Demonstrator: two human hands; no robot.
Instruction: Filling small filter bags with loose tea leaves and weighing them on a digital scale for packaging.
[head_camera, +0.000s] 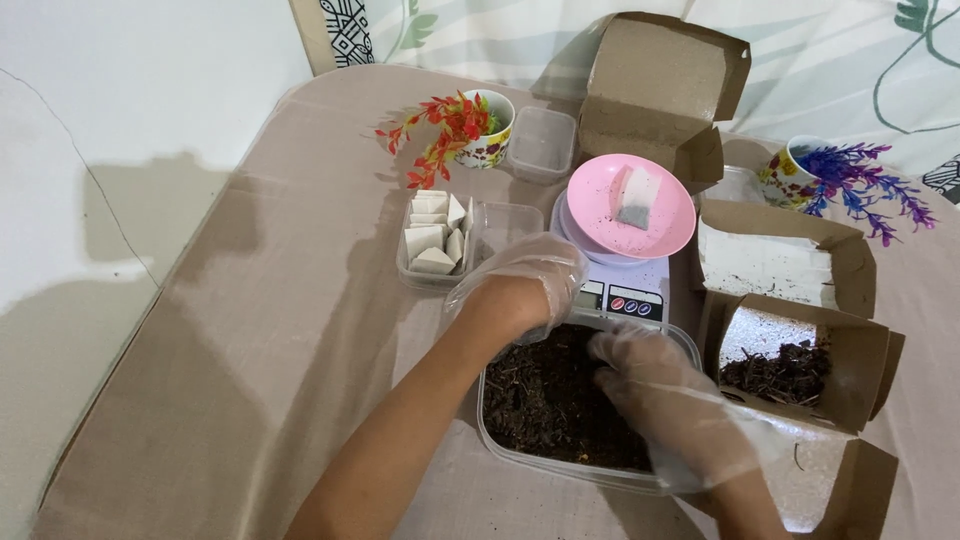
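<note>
Reaching into clear tub (500, 440) of dark soil (545, 400): gloved left hand (520, 290) at tub's far rim, fingers curled, grip unclear; gloved right hand (665, 400) on soil, fingers loosely spread; scale (620, 295) with pink dish (590, 195) just behind tub

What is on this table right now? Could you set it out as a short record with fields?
Left hand: in a clear plastic glove, over the far edge of the clear tub of dark soil
Right hand: gloved, fingers down in the soil
Behind the tub: small kitchen scale carrying a pink bowl with a white sachet
Left of scale: clear box of white folded sachets
Right: open cardboard box holding dark soil
Back: two cups with artificial flowers
</note>
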